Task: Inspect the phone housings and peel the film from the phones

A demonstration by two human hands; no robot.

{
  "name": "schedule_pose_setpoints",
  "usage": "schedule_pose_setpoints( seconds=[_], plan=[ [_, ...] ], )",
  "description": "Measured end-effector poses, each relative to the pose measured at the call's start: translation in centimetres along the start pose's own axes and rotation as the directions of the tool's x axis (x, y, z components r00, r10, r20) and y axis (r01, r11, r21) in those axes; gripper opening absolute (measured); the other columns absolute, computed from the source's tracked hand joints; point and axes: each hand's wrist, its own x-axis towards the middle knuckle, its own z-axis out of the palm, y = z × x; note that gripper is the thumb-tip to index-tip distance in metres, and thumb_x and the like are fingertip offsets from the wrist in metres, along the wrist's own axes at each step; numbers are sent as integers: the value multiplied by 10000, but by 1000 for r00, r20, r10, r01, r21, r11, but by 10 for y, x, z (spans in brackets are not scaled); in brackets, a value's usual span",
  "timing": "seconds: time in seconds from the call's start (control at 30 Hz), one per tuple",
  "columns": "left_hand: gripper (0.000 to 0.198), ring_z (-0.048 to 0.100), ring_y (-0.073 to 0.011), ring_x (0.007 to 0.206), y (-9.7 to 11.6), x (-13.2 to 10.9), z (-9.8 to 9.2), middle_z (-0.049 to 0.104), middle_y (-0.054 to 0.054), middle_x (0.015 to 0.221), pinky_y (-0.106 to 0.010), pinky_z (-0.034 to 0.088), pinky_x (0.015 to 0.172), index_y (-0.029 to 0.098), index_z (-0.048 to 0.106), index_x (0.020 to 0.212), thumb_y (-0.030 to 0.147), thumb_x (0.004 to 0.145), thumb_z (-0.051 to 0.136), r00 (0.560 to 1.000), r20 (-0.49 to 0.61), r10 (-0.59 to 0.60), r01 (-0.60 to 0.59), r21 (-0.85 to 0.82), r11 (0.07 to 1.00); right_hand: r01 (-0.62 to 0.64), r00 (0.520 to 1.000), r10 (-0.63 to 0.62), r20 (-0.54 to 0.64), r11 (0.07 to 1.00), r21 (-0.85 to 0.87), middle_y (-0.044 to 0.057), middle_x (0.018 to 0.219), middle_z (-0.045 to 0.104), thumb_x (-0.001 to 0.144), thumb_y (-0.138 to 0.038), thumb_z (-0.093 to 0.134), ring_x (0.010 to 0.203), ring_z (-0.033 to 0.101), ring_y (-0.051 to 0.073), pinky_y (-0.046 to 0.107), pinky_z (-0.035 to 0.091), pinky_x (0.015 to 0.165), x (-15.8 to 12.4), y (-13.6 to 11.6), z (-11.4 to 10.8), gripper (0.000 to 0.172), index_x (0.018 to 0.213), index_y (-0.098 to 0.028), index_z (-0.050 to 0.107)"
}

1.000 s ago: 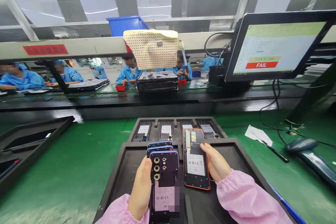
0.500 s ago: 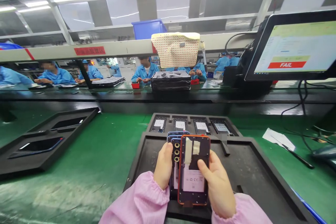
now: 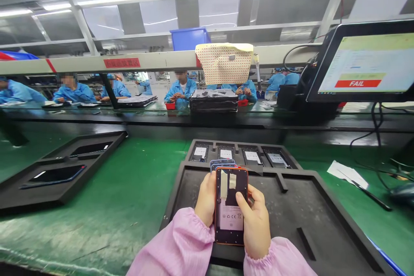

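Both hands hold a stack of phone back covers over a black tray (image 3: 291, 207). The top one is an orange-edged cover (image 3: 230, 207) with a white label and tape strips, inner side up. Blue-edged covers (image 3: 223, 164) peek out above it. My left hand (image 3: 205, 200) grips the stack's left side, fingers wrapped behind. On the right side, my right hand (image 3: 255, 224) clasps the stack with its thumb pressed on the orange cover. Both sleeves are pink.
A second black tray (image 3: 241, 155) behind holds several open phones. Another tray (image 3: 61, 172) lies left on the green belt. A monitor (image 3: 365, 64) at right shows FAIL. Paper and a pen (image 3: 355, 179) lie right. Workers in blue sit across the line.
My right hand has brought the orange-edged cover from beside the stack onto its top, and both hands now close around the aligned stack. The view shifted left.
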Motion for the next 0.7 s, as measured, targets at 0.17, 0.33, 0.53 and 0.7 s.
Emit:
schedule_pose_setpoints(
  seconds=[0.17,0.33,0.53,0.7],
  plan=[
    [447,617,-223,857,-2,0,-1,656,-100,939,-305,461,758,128,573,967,549,823,528,1000,-29,-10,11,16,1000,44,999,-45,25,999,16,68,1257,470,692,-404,702,1179,445,261,382,409,970,1,5,0,530,1154,-261,485],
    [470,617,-241,909,0,-2,-1,647,-115,1002,-349,461,829,141,543,1013,569,819,515,999,35,4,-2,-40,999,39,998,-41,48,998,49,84,1407,278,652,-342,733,1188,449,263,408,416,950,-5,-3,7,910,1363,-351,165],
    [665,592,-266,938,5,-12,-3,629,-118,1027,-353,460,825,142,460,1092,213,540,823,989,145,30,-47,115,992,8,958,-16,288,1000,30,65,1231,535,528,-106,618,1113,517,240,385,393,949,-4,-13,2,851,1312,-241,316],
    [580,603,-241,865,16,-24,10,634,-74,957,-338,479,769,176,443,1054,78,549,710,995,101,-19,-27,437,899,-66,894,58,444,998,2,56,1116,602,484,-69,544,980,570,229,368,432,882,0,-23,-5,757,1217,-194,397]
  ],
)
